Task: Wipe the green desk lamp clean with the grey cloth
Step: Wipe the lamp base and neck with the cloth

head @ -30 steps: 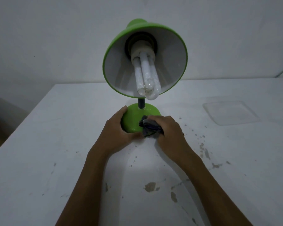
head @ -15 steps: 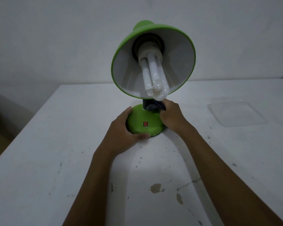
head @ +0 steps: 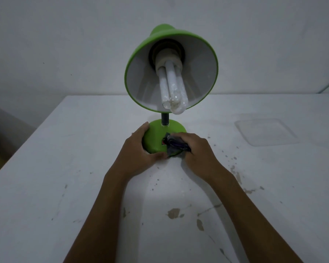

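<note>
Right hand (head: 196,150) has dropped from the stem down to the front of the lamp base (head: 158,137) since half a second ago, cloth with it. Grey cloth (head: 176,147) is bunched in that hand's closed grip and pressed on the near-right slope of the base, just right of the small red switch (head: 163,142), partly covering it. Left hand (head: 141,150) wraps the base's left side, fingers curled on its edge, thumb along the near rim; it's bracing the green desk lamp (head: 171,73), not wiping. Lamp stands upright on the white bench (head: 65,168), shade tilted toward me, bulb (head: 172,88) exposed. Clear plastic lid (head: 266,131) lies well right of the base, untouched.

My read: stem pass done, base wipe underway. Shade exterior and rim don't look handled yet, so I'd call it roughly midway. Watch the switch when the cloth rubs across it.
</note>
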Motion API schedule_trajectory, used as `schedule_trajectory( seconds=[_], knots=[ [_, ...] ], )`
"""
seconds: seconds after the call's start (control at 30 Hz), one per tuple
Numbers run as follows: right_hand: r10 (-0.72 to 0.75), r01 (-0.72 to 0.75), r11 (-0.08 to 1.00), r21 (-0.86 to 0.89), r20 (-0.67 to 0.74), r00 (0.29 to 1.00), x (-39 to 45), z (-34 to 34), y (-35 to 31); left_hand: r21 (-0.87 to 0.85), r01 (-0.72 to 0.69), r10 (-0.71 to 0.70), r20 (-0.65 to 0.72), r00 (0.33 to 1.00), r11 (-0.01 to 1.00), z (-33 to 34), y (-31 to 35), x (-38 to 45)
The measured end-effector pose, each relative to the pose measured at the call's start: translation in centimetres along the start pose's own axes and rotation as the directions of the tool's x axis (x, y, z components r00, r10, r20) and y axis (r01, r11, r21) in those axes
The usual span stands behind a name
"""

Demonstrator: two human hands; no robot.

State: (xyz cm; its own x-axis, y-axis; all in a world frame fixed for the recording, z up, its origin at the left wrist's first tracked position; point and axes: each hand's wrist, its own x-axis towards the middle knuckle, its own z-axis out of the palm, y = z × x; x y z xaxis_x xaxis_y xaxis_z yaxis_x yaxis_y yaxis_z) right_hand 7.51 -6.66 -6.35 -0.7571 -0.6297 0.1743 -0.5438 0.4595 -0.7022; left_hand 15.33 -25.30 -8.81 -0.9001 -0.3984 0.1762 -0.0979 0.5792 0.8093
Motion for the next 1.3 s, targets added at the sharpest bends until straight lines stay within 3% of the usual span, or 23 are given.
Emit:
schedule_trajectory(
  seconds=[0.2,0.3,0.47,0.53,0.7,0.93,1.0,1.07,1.17,1.3],
  knots=[
    [-0.018,0.018,1.0,0.02,-0.006,1.0,-1.8,-0.1,-0.6,0.004,-0.003,0.003,-0.002,1.0,1.0,0.0,0.2,-0.3],
    [-0.033,0.038,0.992,0.118,-0.04,0.999,-2.1,-0.4,-0.8,0.029,-0.019,0.019,-0.013,1.0,0.999,-0.3,0.7,-0.7],
    [0.127,-0.066,0.947,0.314,-0.176,0.976,-2.0,-0.5,-1.9,0.09,-0.131,0.147,-0.208,0.967,0.987,-0.5,2.3,-1.4],
    [0.161,-0.075,0.929,0.362,-0.215,0.963,-1.7,0.0,-2.9,-0.015,-0.154,0.145,-0.247,0.958,0.988,-0.2,3.6,-1.8],
    [0.152,-0.061,0.91,0.411,-0.191,0.97,-0.9,1.5,-5.3,-0.402,-0.062,-0.002,-0.156,0.988,0.914,0.5,5.8,-2.2],
    [0.019,-0.035,0.81,0.586,0.033,0.999,-0.7,2.1,-5.8,-0.588,0.08,-0.208,-0.153,0.966,0.805,0.2,5.2,-1.4],
    [0.06,-0.053,0.748,0.661,0.012,0.998,0.0,1.4,-4.9,-0.607,0.131,-0.285,-0.165,0.944,0.784,0.0,4.8,-1.0],
    [0.144,-0.04,0.804,0.593,-0.129,0.981,1.0,0.8,-3.7,-0.579,0.205,-0.369,-0.18,0.912,0.789,-0.5,4.3,-0.4],
    [0.176,-0.075,0.939,0.336,-0.28,0.944,2.3,0.9,-1.2,-0.5,0.263,-0.406,-0.2,0.892,0.825,-1.7,3.7,0.8],
    [0.153,-0.125,0.98,0.153,-0.188,0.97,2.9,2.0,1.5,-0.282,0.236,-0.299,-0.207,0.932,0.93,-3.2,3.5,3.5]
  ],
)
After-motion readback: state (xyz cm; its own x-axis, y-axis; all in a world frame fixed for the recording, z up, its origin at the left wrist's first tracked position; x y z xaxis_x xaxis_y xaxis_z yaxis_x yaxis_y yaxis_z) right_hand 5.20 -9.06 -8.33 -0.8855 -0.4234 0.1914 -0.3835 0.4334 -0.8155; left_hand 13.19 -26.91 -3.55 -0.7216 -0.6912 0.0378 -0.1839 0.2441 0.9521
